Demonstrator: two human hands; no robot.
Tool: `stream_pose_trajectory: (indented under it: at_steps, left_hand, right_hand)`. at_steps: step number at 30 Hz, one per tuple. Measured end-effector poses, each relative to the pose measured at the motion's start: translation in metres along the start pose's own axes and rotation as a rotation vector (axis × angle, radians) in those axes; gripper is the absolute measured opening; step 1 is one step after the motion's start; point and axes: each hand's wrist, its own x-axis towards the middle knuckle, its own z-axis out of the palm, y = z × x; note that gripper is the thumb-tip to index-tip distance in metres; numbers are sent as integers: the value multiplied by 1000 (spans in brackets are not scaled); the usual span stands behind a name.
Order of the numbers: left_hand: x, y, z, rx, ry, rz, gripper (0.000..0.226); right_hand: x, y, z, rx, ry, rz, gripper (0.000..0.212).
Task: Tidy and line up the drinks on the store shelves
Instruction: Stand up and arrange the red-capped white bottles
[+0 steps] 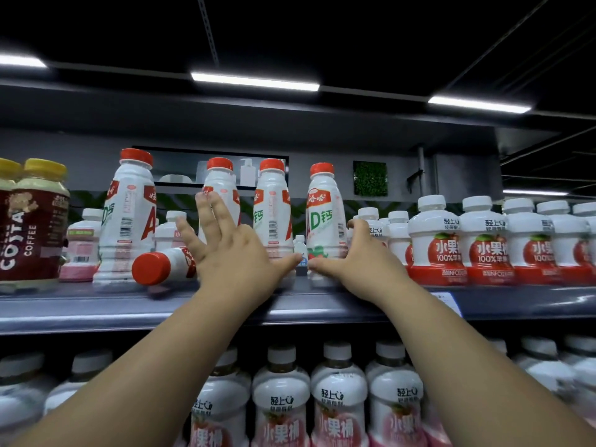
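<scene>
Four red-capped milk bottles stand on the upper shelf, and a fifth bottle lies on its side between the first two, cap toward the camera. The right hand clasps the rightmost bottle low down — thumb in front, fingers curled round its side. The left hand is spread, fingers straight, before the middle pair. Costa coffee bottles stand at left, white-capped apple drinks at right.
</scene>
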Motion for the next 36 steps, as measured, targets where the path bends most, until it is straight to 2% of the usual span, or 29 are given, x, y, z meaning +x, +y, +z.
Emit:
stream_pose_trajectory:
  at_steps: [4, 9, 15, 18, 21, 24, 31, 33, 36]
  left_hand:
    - [-2, 3, 0, 27, -2, 35, 91]
    - [-1, 4, -1, 46, 9, 57, 82]
    - [-6, 9, -2, 8, 8, 78, 71]
    - [-5, 12, -1, -39, 22, 81, 70]
    - [-9, 13, 3, -146, 58, 47, 72]
    - [-12, 15, 4, -237, 61, 10, 70]
    - [-18, 25, 2, -197, 171, 109, 74]
    - [-14, 31, -1, -248, 125, 167, 67]
    - [-3, 33, -1, -556, -117, 155, 34]
  right_hand:
    - [3, 6, -4, -42, 44, 13, 71]
    - [10, 7, -10, -139, 52, -36, 94]
    - [25, 29, -18, 219, -119, 3, 74]
    - [25, 29, -20, 380, -186, 2, 82]
    - [22, 25, -13, 247, -131, 2, 92]
    - [14, 25, -11, 70, -26, -4, 81]
    - [5, 26, -13, 72, -1, -45, 72]
    - [6, 27, -13, 94, 27, -55, 70]
    - [6, 30, -12, 136, 41, -71, 74]
